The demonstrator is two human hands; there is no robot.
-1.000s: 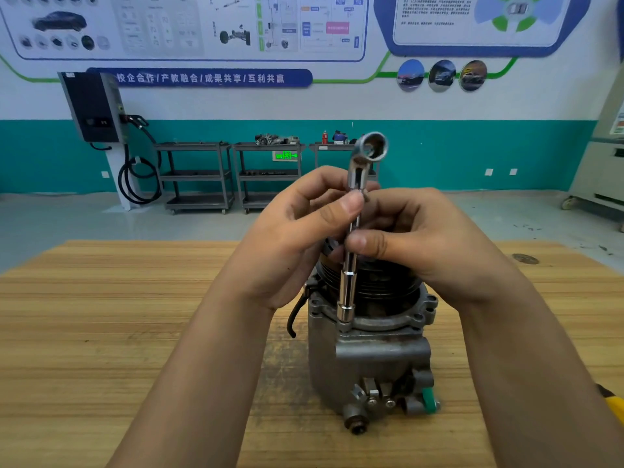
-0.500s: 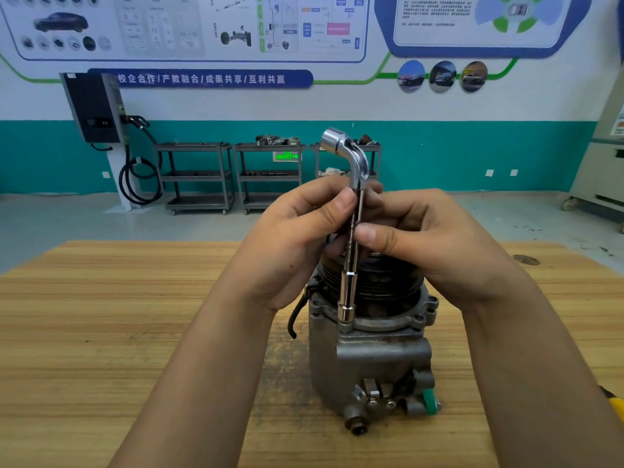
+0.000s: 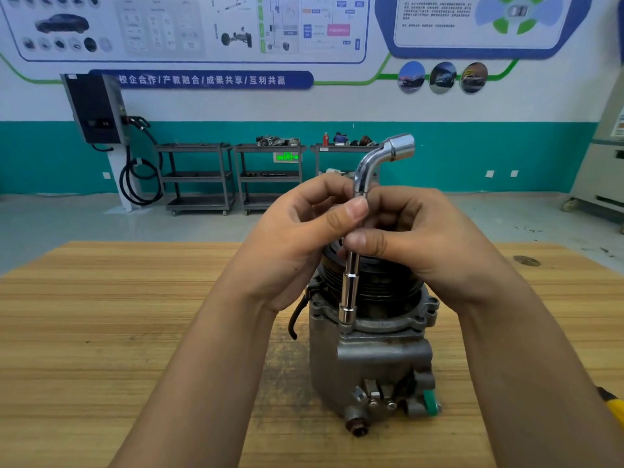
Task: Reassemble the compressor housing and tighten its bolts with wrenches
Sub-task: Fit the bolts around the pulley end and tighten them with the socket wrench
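- Over the table [image 3: 118, 332], the wrench [image 3: 351, 285] is pinched by the left hand [image 3: 297, 238] and kept vertical.
- Its socket [image 3: 347, 315] is seated on the rim of the upright compressor housing [image 3: 371, 363].
- It is pinched by the right hand [image 3: 429, 244] too, likely for twirling.

The head camera looks forward and down, close over the wooden table [image 3: 135, 315].

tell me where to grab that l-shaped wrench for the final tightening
Probably the bent top arm of the wrench, taken from the right: it juts sideways while the shaft stands upright on the compressor flange, giving leverage.
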